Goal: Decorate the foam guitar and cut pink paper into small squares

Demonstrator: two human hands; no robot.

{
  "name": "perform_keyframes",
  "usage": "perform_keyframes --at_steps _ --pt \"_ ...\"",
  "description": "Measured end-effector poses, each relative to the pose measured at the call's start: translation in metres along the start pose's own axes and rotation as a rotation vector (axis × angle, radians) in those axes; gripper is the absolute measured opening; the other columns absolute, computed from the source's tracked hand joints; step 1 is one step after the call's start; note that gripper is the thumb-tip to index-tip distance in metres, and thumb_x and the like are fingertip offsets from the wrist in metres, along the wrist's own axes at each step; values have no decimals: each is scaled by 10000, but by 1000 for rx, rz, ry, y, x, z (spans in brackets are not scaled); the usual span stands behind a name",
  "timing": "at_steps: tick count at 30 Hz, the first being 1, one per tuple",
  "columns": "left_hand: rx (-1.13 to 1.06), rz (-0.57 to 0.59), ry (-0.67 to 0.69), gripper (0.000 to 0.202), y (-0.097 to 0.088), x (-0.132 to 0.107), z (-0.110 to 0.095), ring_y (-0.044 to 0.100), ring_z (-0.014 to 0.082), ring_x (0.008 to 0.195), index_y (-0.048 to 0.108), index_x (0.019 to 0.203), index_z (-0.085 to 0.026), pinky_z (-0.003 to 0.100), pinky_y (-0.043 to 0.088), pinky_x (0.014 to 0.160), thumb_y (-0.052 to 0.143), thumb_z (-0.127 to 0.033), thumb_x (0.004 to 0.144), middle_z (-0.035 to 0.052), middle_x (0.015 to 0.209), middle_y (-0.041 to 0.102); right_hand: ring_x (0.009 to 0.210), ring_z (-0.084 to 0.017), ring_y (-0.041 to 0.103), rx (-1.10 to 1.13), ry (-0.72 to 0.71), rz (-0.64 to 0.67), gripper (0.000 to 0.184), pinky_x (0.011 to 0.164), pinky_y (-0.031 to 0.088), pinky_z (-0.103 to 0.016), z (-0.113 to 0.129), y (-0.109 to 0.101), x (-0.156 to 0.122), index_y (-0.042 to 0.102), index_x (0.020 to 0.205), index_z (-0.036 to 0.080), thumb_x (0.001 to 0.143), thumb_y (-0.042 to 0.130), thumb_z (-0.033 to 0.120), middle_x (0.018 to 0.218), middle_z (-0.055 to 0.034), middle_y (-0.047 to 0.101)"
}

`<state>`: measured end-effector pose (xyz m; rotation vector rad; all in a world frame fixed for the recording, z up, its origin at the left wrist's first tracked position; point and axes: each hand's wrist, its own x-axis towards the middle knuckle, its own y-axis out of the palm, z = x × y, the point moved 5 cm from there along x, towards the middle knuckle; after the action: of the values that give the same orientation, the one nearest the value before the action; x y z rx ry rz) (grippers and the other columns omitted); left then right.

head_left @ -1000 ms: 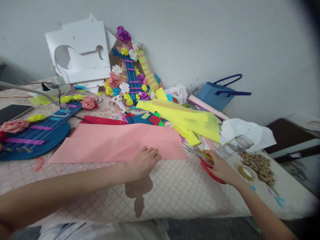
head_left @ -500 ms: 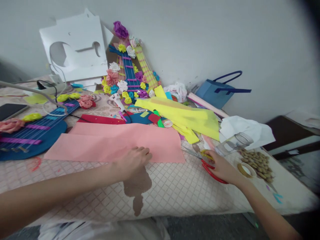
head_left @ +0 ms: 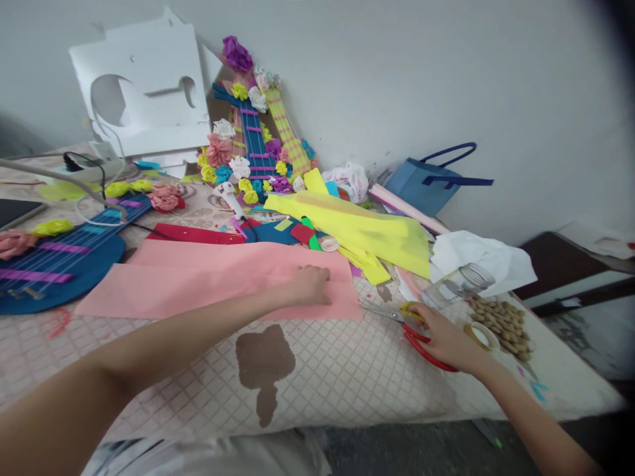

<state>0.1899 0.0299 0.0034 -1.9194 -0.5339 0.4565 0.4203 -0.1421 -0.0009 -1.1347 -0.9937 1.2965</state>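
A folded sheet of pink crepe paper (head_left: pixel 198 287) lies along the front of the table. My left hand (head_left: pixel 308 285) rests palm down on its right part, fingers stretched out over the paper. To the right, my right hand (head_left: pixel 441 334) is closed around the handles of the scissors (head_left: pixel 427 347), one red and one yellow. The blades are slightly apart and point left, with their tips by the paper's right edge. Behind the pink sheet lies yellow crepe paper (head_left: pixel 367 221).
A glass jar (head_left: pixel 461 281), a tape roll (head_left: pixel 482 336) and a heap of peanuts (head_left: pixel 503 324) stand right. A glue gun (head_left: pixel 229 197) lies behind the pink sheet. A blue paper guitar (head_left: pixel 64 264) is left; flower-covered ones (head_left: pixel 255 139) lean on the wall.
My left hand has slid right across the pink paper, toward its right end. My right hand keeps the scissors in nearly the same place. The view has shifted slightly.
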Motion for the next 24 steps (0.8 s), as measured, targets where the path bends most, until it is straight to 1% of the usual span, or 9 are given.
perform_keyframes --at_steps 3,5,9,13,16,18,20,22,24 --pt "-97 34 33 166 -7 0 7 569 196 786 551 777 -174 286 396 641 539 -337 748 43 841 629 898 -254 611 11 -8 -11 367 787 493 -389 -6 1 -6 447 1139 197 836 491 400 1134 -139 581" --pt "-154 49 56 193 -12 -2 11 541 160 701 514 697 -171 251 364 571 523 -355 754 20 752 599 910 -258 614 15 -11 -20 360 783 497 -384 -8 1 -9 464 1129 201 832 497 401 1142 -137 586" --pt "-248 76 85 223 -17 -4 12 484 116 620 484 665 -171 216 333 517 528 -375 745 -14 669 535 928 -254 610 10 -57 -5 340 794 495 -376 -3 1 -11 489 1099 209 808 523 382 1078 -118 617" --pt "-275 69 90 231 -16 -1 14 455 106 591 460 626 -170 216 323 507 541 -360 729 -26 619 487 978 -266 588 -19 -116 -12 357 842 475 -393 7 2 -6 504 1074 207 763 572 368 1079 -118 611" --pt "-266 62 91 240 -14 2 17 465 110 587 464 609 -168 220 324 499 541 -360 729 -23 610 492 1000 -270 578 -33 -145 -9 343 863 463 -403 13 2 -1 512 1057 214 753 580 358 1081 -111 609" --pt "-250 56 86 226 -12 2 19 502 127 612 507 641 -166 228 346 510 539 -369 735 -9 643 541 1012 -272 571 -38 -157 1 345 874 457 -410 14 2 2 509 1056 215 748 585 352 1093 -110 604" --pt "-231 31 67 213 -12 1 20 558 166 709 571 768 -165 248 393 565 545 -375 740 25 781 616 1026 -274 563 -43 -166 13 349 883 449 -417 14 2 5 503 1060 214 744 587 335 1104 -111 598" --pt "-182 -51 70 277 -14 -1 17 571 224 917 579 979 -176 296 434 704 543 -337 757 72 1037 625 1035 -276 556 -51 -170 17 347 890 442 -422 14 2 6 497 1061 212 743 586 320 1111 -116 592" --pt "-99 -152 190 350 -15 -3 5 498 248 1120 532 1134 -196 353 401 879 516 -258 790 86 1231 554 1036 -277 555 -55 -172 22 348 887 441 -424 14 2 7 492 1066 211 748 583 321 1118 -119 587"
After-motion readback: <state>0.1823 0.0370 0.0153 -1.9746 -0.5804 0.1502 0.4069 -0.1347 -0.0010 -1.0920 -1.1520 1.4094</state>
